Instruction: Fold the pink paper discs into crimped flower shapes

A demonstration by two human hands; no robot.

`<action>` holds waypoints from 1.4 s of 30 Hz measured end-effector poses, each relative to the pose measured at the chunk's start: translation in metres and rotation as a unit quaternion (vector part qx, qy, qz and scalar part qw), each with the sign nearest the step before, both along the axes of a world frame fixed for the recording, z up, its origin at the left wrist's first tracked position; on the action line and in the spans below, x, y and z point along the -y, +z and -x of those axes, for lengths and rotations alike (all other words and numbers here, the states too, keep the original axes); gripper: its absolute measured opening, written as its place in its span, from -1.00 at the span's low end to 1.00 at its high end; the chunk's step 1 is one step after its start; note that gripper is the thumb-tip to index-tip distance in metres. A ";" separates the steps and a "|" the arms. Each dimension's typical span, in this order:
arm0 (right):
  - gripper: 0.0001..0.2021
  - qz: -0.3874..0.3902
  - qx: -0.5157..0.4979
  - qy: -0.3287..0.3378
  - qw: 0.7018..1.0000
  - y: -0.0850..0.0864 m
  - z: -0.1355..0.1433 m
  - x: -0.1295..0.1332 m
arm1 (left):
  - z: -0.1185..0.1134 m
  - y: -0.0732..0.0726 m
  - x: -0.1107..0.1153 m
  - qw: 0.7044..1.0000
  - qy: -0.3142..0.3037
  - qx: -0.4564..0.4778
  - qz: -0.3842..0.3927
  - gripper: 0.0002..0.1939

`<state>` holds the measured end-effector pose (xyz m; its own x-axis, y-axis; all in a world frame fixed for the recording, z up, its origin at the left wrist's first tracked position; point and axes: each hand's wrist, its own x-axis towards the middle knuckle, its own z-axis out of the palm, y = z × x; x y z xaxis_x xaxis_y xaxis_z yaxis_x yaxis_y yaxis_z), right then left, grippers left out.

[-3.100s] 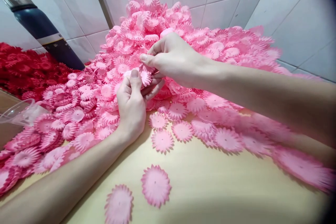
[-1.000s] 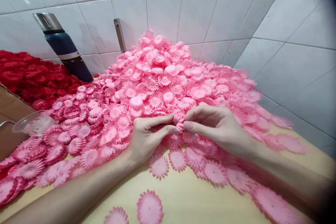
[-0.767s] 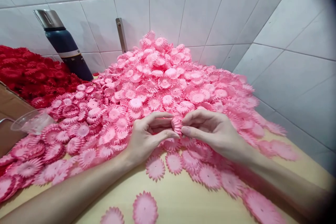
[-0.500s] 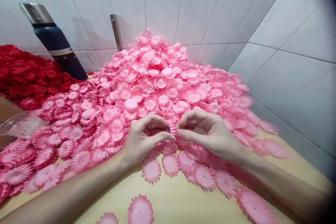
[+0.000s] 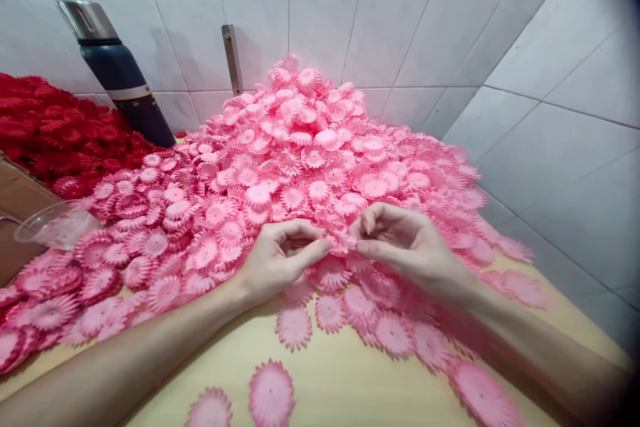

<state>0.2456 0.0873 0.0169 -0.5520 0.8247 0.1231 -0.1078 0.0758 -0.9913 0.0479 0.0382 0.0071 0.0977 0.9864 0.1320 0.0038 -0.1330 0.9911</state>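
Observation:
Pink petal discs with frilled edges lie in a big heap point(image 5: 320, 153) before me, each round with a small hole in the middle. Over the near edge of the heap, my left hand point(image 5: 285, 253) pinches thumb and fingertips together. Facing it from the right, my right hand point(image 5: 407, 243) is also closed in a pinch. A pale pink petal disc point(image 5: 343, 241) spans the small gap between the fingertips of both hands; its outline blends into the heap behind. Loose discs, such as one petal disc point(image 5: 293, 327), lie flat just below my hands.
Red petal discs point(image 5: 65, 133) are piled at the far left, beside a dark blue bottle point(image 5: 123, 83) with a steel cap. A clear plastic cup point(image 5: 60, 227) lies by a cardboard box point(image 5: 23, 207). White tiled wall point(image 5: 320, 27) encloses the yellowish table point(image 5: 345, 380) behind and right.
My view has turned slightly left. The right fingers have lifted and opened out a little, and more of the pale pink disc shows between my hands.

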 end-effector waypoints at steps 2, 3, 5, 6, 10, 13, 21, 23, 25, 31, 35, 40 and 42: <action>-0.83 0.003 -0.005 -0.009 1.000 -0.001 -0.004 -0.005 | 0.002 -0.003 -0.001 1.000 0.022 0.008 0.008 -0.84; -0.85 -0.007 -0.001 -0.011 1.000 -0.001 -0.005 -0.007 | 0.002 -0.004 -0.002 0.999 0.033 0.010 0.011 -0.82; -0.91 -0.053 0.030 -0.007 0.998 0.000 -0.007 -0.008 | 0.002 -0.005 -0.002 0.999 0.048 0.012 0.011 -0.82; -0.94 -0.085 0.054 0.000 0.995 0.001 -0.007 -0.007 | 0.001 -0.005 -0.002 0.999 0.049 0.010 0.008 -0.84; -0.89 -0.209 0.135 0.025 0.968 0.004 -0.002 0.002 | -0.002 -0.006 0.001 0.999 0.034 0.000 -0.020 -0.89; -0.95 -0.245 0.176 -0.012 0.953 -0.001 0.000 0.009 | -0.002 -0.006 0.004 0.998 0.008 -0.027 -0.064 -0.91; -0.86 -0.215 0.257 -0.026 0.942 0.000 0.003 0.015 | -0.002 -0.005 0.006 0.993 0.003 -0.085 -0.084 -0.87; -0.81 -0.186 0.248 -0.019 0.950 0.005 0.004 0.019 | -0.002 -0.001 0.007 0.996 0.011 -0.079 -0.050 -0.84; -0.77 -0.132 0.220 -0.018 0.966 0.008 0.005 0.022 | -0.001 0.002 0.008 0.998 0.013 -0.052 -0.017 -0.79; -0.71 0.008 0.085 0.048 0.995 0.010 0.001 0.019 | 0.002 -0.002 0.003 0.994 0.005 0.102 0.038 -0.76; -0.72 0.014 0.018 0.036 0.999 0.015 -0.012 0.011 | 0.000 -0.006 -0.004 0.954 0.022 0.295 0.050 -0.71; -0.80 -0.130 0.192 -0.167 0.958 0.025 -0.019 -0.012 | -0.001 -0.005 -0.005 0.974 0.085 0.202 0.049 -0.73; -0.58 -0.173 0.275 -0.164 0.931 0.034 -0.014 -0.025 | -0.002 -0.005 -0.005 0.966 0.134 0.217 0.053 -0.71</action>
<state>0.2593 0.1118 0.0509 -0.3352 0.9235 0.1866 0.4937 0.3409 -0.8000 0.0494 0.0435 0.0020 -0.2038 0.9790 0.0002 -0.3950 -0.0824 0.9150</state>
